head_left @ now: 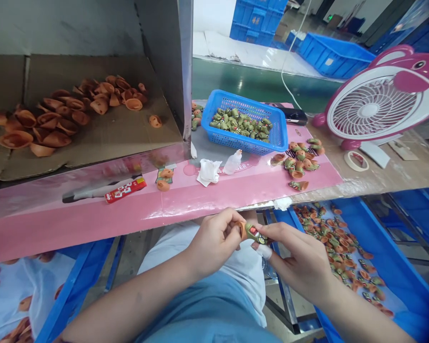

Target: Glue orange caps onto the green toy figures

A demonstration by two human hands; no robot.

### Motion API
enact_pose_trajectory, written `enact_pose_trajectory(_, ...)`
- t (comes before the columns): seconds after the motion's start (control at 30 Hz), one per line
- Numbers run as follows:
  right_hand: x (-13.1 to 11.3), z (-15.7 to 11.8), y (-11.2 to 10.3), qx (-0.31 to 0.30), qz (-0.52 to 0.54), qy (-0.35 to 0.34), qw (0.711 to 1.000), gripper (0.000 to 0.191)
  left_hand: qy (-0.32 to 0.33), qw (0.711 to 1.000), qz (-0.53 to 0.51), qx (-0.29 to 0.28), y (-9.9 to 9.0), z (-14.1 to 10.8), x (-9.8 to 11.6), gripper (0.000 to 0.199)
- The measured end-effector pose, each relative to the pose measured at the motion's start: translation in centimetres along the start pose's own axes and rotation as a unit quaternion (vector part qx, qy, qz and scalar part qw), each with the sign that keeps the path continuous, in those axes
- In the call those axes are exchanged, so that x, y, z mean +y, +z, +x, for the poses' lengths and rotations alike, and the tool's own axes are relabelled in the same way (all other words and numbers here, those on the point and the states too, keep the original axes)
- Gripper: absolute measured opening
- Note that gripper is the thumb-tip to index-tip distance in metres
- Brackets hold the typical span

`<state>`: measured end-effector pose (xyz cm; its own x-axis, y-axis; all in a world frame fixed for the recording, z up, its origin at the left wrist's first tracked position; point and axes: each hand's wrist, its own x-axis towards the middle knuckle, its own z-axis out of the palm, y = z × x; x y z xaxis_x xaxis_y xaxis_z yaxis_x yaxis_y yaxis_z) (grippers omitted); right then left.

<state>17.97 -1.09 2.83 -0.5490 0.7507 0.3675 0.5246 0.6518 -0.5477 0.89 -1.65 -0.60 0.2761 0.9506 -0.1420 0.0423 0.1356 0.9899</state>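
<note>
Above my lap, just off the table's front edge, both hands meet at one small piece. My left hand pinches its orange end. With thumb and forefinger, my right hand grips the green figure, which has a red spot and a yellow mark; white tape wraps the right thumb. The two parts touch end to end, and the fingers partly hide the join. Beyond the hands, a blue basket holds several green figures. Several orange-and-green pieces lie to its right on the pink mat.
A cardboard-lined box with orange cups stands at left. A pink fan and a tape roll are at right. Crumpled tissue, a small bottle and a red packet lie on the mat. Blue trays flank my lap.
</note>
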Motion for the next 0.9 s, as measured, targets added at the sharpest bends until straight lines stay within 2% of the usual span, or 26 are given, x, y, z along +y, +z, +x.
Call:
enact_pose_trajectory(0.13,0.2,0.3,-0.4,0.012,-0.006,-0.001,1.0,0.031,0.011,0.999,-0.032,-0.027,-0.4,0.0,0.5,0.016)
enact_pose_trajectory(0.33,0.1,0.3,0.2,0.024,0.009,0.006,1.0,0.031,-0.041,0.988,-0.145,-0.034,-0.1,0.0,-0.1,0.03)
enact_pose_trajectory(0.4,0.1,0.3,0.6,0.021,0.021,0.009,1.0,0.029,-0.042,0.988,-0.146,-0.026,0.3,0.0,-0.6,0.039)
enact_pose_trajectory(0.5,0.0,0.3,0.9,0.015,0.037,0.015,0.999,0.026,-0.028,0.99,-0.139,0.01,0.9,-0.1,-1.0,0.041)
enact_pose_trajectory(0.63,0.2,0.7,0.7,-0.023,0.018,0.04,0.999,0.026,-0.011,0.991,-0.129,0.033,1.1,-0.1,-0.9,0.04)
enact_pose_trajectory(0.73,0.1,1.2,0.5,-0.083,-0.026,0.046,0.995,0.022,-0.001,0.992,-0.119,0.036,1.0,-0.1,-0.6,0.039)
enact_pose_trajectory(0.8,0.1,1.5,0.7,-0.123,-0.058,0.039,0.99,0.03,0.004,0.992,-0.116,0.04,1.1,0.0,-0.4,0.039)
enact_pose_trajectory(0.9,0.0,1.5,1.2,-0.114,-0.135,0.01,0.984,0.037,0.0,0.994,-0.102,0.037,1.3,-0.2,-0.4,0.04)
